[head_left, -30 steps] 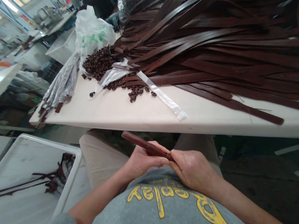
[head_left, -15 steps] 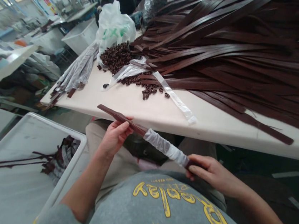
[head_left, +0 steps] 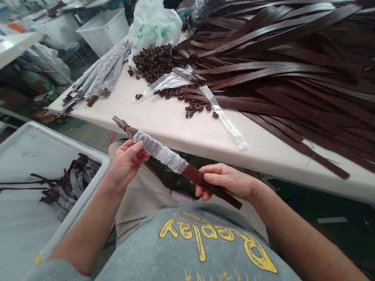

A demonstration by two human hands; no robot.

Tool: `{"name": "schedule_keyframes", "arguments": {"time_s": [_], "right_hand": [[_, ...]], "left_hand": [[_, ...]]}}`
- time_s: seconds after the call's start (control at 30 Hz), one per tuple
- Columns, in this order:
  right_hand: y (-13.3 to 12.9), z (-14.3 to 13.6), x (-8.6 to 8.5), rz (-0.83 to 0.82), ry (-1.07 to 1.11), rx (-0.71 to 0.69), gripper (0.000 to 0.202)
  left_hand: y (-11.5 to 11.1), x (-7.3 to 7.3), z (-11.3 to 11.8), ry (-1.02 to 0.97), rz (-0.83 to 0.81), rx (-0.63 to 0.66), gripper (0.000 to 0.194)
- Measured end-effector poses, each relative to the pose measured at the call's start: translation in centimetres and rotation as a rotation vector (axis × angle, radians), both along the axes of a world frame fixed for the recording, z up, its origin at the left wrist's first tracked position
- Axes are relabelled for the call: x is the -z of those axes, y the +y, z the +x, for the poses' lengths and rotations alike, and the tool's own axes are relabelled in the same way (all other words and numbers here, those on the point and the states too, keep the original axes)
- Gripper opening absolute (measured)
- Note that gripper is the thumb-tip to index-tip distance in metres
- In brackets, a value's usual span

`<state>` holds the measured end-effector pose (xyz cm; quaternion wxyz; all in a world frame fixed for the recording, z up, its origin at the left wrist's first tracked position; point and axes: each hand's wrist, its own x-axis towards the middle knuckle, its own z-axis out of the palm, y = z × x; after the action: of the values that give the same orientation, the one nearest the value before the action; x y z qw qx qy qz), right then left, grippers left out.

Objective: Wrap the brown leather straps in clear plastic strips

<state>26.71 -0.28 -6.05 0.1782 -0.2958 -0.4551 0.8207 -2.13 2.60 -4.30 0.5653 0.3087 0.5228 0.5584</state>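
The strap [head_left: 193, 173] is up in the person's hands, just in front of the worktop's [head_left: 267, 152] near edge. It's flat, brown and leathery, its middle ringed by a crinkled, whitish wrap [head_left: 164, 152]. Its long axis slants: the narrower end points away to the left, towards the worktop's near left corner, the blunt end back to the right, towards the body. The left hand [head_left: 126, 160] pinches the wrap near its left end; the right hand [head_left: 227, 179] grips bare strap. From here I can see glossy long straps [head_left: 282, 79] heaped over the worktop's right side, small dark loops [head_left: 154, 62] mounded towards its left, against a thin, rumpled plastic bag [head_left: 155, 22], and a smooth white strip [head_left: 224, 117] reaching towards the near edge.
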Motion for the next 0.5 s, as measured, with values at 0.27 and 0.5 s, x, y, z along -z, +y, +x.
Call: {"name": "schedule_keyframes", "arguments": {"time_s": [0.27,0.5], "right_hand": [[-0.4,-1.7,2.7,0.066,-0.067,-0.067,0.040],[-2.6,-2.2,5.8,0.093,-0.451,0.075,0.051]], "left_hand": [[-0.1,-2.6,-6.8,-0.009,0.127,-0.312,0.020],[-3.2,-11.1,-18.3,0.344,0.403,-0.804,0.020]]}}
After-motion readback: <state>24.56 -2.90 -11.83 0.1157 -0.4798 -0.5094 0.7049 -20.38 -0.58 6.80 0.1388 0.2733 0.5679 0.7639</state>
